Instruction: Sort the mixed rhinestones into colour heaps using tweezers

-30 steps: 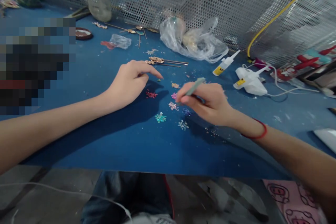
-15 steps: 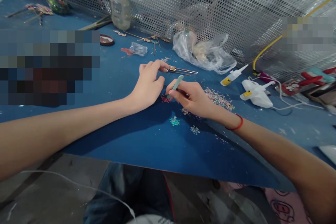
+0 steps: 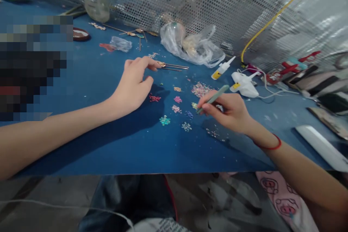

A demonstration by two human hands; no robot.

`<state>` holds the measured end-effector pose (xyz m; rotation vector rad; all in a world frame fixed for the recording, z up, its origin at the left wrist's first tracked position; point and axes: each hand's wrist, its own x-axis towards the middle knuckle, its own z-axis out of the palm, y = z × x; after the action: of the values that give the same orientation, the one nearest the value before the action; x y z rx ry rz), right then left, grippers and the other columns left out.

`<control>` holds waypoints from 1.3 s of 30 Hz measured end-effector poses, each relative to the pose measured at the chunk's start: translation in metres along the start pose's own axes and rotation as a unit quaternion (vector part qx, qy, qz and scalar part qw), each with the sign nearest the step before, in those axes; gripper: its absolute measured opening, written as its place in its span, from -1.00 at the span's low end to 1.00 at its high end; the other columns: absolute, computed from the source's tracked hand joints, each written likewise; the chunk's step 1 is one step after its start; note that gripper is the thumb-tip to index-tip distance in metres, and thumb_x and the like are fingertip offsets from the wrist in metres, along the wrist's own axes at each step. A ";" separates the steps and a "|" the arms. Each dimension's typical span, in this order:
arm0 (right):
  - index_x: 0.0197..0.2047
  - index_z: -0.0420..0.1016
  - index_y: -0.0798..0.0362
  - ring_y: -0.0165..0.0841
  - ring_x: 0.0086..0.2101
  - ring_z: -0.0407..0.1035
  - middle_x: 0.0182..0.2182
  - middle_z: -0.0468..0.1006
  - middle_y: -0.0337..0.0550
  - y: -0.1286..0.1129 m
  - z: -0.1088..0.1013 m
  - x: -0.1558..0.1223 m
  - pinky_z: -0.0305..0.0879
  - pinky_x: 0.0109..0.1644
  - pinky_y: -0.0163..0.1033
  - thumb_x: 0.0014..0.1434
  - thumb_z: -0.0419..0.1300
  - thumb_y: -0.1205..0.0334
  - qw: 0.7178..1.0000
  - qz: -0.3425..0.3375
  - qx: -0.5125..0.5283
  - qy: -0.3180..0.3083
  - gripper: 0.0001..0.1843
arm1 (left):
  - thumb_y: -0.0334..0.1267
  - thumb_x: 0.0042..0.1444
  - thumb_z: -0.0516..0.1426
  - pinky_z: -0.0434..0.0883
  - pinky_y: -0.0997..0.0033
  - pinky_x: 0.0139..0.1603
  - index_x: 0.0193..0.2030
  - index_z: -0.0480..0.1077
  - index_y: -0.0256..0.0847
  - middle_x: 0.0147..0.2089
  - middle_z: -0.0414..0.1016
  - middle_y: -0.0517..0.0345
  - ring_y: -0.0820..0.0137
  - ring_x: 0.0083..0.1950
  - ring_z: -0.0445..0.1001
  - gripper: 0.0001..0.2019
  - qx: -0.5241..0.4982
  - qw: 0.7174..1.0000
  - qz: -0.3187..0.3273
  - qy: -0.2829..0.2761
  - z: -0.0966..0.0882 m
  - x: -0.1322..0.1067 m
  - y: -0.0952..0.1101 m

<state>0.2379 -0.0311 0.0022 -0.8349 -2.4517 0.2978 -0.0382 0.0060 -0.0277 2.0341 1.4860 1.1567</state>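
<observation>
While the right hand (image 3: 230, 110) pinches tweezers (image 3: 217, 95), the left hand (image 3: 136, 85) (half-open) touches gold pins (image 3: 163, 64).

From my end, I can't read any word, brand or number. The lettering I can spot sits to the right of the crumpled, clear plastic bag (image 3: 209, 52) or well in front of it. Just to its right, a slim white plastic bottle with a pointed nozzle (image 3: 223, 68) wears a yellow label (image 3: 216, 75) with a dark mark, too small for me to decipher. Farther right of the bag, a smaller yellow patch (image 3: 236, 86) marks a white, nozzled plastic object (image 3: 247, 84), also illegible. Well in front, white cloth (image 3: 160, 224) carries blurred, dark print.
</observation>
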 end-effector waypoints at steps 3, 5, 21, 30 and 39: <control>-0.19 0.53 0.02 -0.51 -0.53 0.44 -0.42 0.64 -0.27 -0.001 -0.019 -0.038 0.31 -0.43 -0.39 0.44 0.16 0.21 0.999 0.021 -0.008 -0.050 -0.84 | -0.52 0.15 0.00 0.41 0.10 0.21 0.05 0.46 -0.07 0.10 0.54 0.13 0.17 0.22 0.31 -0.58 0.003 1.000 0.000 -0.013 -0.002 -0.002 0.006; -0.19 0.54 0.01 -0.47 -0.43 0.52 -0.36 0.67 -0.24 -0.002 -0.026 -0.057 0.40 -0.33 -0.38 0.43 0.16 0.25 0.996 0.023 0.016 -0.082 -0.85 | -0.51 0.18 -0.01 0.41 0.07 0.22 0.06 0.45 -0.09 0.13 0.54 0.14 0.17 0.23 0.29 -0.60 0.010 1.000 -0.003 -0.021 -0.003 -0.003 0.010; -0.21 0.49 0.02 -0.40 -0.46 0.42 -0.48 0.50 -0.23 0.011 -0.016 -0.103 0.36 -0.36 -0.30 0.49 0.06 0.14 0.993 0.051 0.103 0.009 -0.73 | -0.40 0.24 0.03 0.36 -0.15 0.33 0.09 0.49 -0.08 0.16 0.55 0.15 0.13 0.19 0.38 -0.65 -0.002 0.999 -0.034 -0.019 -0.004 0.000 0.008; -0.16 0.48 0.03 -0.34 -0.39 0.44 -0.43 0.54 -0.14 0.012 -0.009 -0.100 0.43 -0.29 -0.22 0.49 0.07 0.19 0.994 -0.019 0.109 0.017 -0.79 | -0.53 0.20 -0.02 0.50 0.19 0.20 0.08 0.48 -0.12 0.13 0.55 0.24 0.15 0.33 0.40 -0.57 0.047 0.999 0.023 -0.014 -0.004 -0.006 0.015; -0.18 0.53 0.02 -0.34 -0.41 0.45 -0.44 0.55 -0.14 0.009 -0.011 -0.101 0.43 -0.31 -0.21 0.47 0.10 0.17 0.993 0.002 0.115 0.033 -0.77 | -0.51 0.19 -0.03 0.49 0.17 0.20 0.04 0.48 -0.13 0.12 0.54 0.25 0.17 0.32 0.41 -0.60 0.049 0.998 0.026 -0.016 -0.005 -0.007 0.015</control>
<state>0.3162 -0.0859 -0.0338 -0.7363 -2.3003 0.5346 -0.0342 -0.0067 -0.0172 2.1581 1.5100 1.0850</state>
